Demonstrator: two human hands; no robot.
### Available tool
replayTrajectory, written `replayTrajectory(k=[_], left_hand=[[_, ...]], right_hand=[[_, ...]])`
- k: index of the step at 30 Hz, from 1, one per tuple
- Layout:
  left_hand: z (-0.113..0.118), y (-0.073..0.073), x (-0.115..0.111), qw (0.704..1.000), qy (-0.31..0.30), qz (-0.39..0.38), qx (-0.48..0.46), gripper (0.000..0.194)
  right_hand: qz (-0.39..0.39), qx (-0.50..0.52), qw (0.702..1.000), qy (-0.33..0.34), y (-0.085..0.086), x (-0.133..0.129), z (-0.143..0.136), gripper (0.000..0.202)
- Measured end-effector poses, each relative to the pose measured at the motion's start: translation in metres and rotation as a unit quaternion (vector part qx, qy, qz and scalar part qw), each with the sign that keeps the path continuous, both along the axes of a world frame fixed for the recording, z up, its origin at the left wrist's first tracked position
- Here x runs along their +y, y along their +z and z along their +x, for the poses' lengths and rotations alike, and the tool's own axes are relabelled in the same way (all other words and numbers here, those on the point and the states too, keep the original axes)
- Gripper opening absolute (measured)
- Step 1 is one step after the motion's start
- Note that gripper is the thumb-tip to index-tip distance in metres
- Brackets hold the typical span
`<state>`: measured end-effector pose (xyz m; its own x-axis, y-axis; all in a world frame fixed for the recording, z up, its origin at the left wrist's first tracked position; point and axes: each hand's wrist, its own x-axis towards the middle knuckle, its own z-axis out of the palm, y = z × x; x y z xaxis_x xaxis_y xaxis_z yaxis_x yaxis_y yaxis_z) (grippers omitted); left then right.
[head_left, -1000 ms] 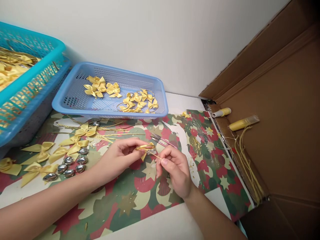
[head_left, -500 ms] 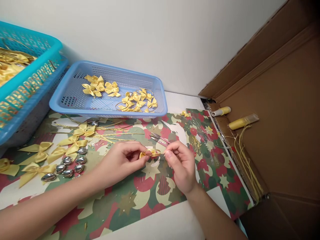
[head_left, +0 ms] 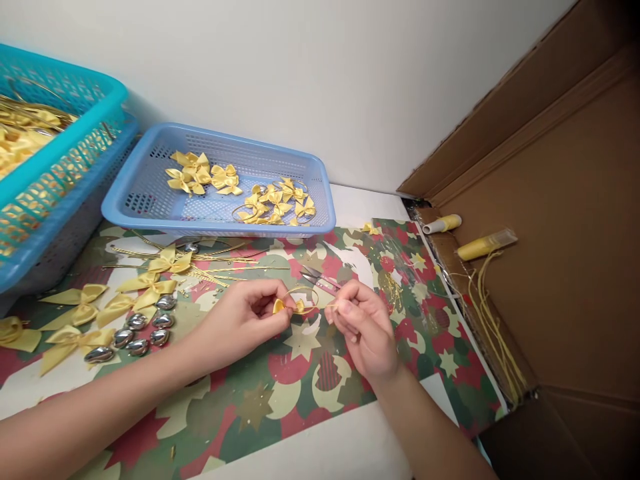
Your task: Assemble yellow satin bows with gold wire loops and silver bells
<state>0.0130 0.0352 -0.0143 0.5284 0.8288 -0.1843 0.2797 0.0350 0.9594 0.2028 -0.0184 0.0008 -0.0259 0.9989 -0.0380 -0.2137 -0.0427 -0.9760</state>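
Note:
My left hand (head_left: 257,313) pinches a small yellow ribbon bow (head_left: 278,306) between thumb and fingers. A loop of gold cord (head_left: 316,297) stands out from this bow on its right side. Just right of it, my right hand (head_left: 367,327) is closed, thumb against forefinger, on a thin yellow thread (head_left: 326,305) that runs across to the bow. Small thread snips (head_left: 320,281) lie on the table behind the right fingers, their blades pointing left. The knot at the bow is too small to make out.
Left on the patterned table cover (head_left: 280,413) are loose yellow bows (head_left: 83,305), silver teardrop beads (head_left: 137,347) and gold cords (head_left: 225,259). Behind stands a blue basket (head_left: 220,225) with bows; a turquoise basket (head_left: 100,100) is at left. Yellow threads (head_left: 493,340) hang along the cardboard wall (head_left: 560,167).
My right hand has shifted slightly right, drawing the thread out from the bow. The gold loop now stands more upright and rounder. My left hand has moved slightly left with the bow.

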Motion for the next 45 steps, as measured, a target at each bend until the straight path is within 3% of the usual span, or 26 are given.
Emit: replayTrajectory(k=[6, 9, 12, 16, 20, 23, 25, 30, 35, 41, 45], left_hand=[[0.0, -0.001, 0.0, 1.0, -0.005, -0.017, -0.015, 0.014], [-0.001, 0.0, 0.0, 0.999, -0.016, -0.025, -0.028, 0.019], [-0.002, 0.001, 0.001, 0.998, -0.029, -0.017, -0.049, 0.022], [-0.003, 0.004, 0.005, 0.996, -0.02, -0.014, -0.085, 0.03], [-0.004, 0.007, 0.008, 0.99, -0.005, -0.07, -0.124, 0.032], [-0.004, 0.007, 0.007, 0.988, -0.021, -0.097, -0.122, 0.032], [-0.002, 0.007, 0.005, 0.991, -0.035, -0.091, -0.092, 0.032], [0.003, 0.006, -0.001, 0.995, -0.027, -0.076, -0.055, 0.034], [0.002, 0.003, 0.0, 0.993, -0.029, -0.101, -0.045, 0.033], [0.001, 0.008, 0.005, 0.99, -0.027, -0.131, -0.034, 0.033], [0.002, 0.011, 0.007, 0.986, -0.023, -0.161, -0.048, 0.033]], right_hand=[[-0.024, 0.003, 1.0, -0.008, 0.004, 0.004, 0.002, 0.022], [-0.033, -0.084, 0.995, -0.053, 0.006, 0.009, 0.006, 0.017], [-0.029, -0.216, 0.974, -0.057, 0.007, 0.012, 0.011, 0.014], [-0.014, -0.359, 0.933, -0.013, 0.008, 0.012, 0.017, 0.015], [0.03, -0.43, 0.899, 0.077, 0.011, 0.01, 0.017, 0.019], [0.072, -0.48, 0.868, 0.104, 0.012, 0.01, 0.017, 0.02], [0.085, -0.506, 0.854, 0.084, 0.01, 0.012, 0.02, 0.019], [0.074, -0.572, 0.815, -0.055, -0.001, 0.02, 0.029, 0.016], [0.037, -0.624, 0.779, -0.053, -0.007, 0.022, 0.031, 0.011], [0.02, -0.61, 0.792, -0.031, -0.006, 0.02, 0.031, 0.017], [0.001, -0.537, 0.834, -0.128, -0.005, 0.021, 0.037, 0.021]])
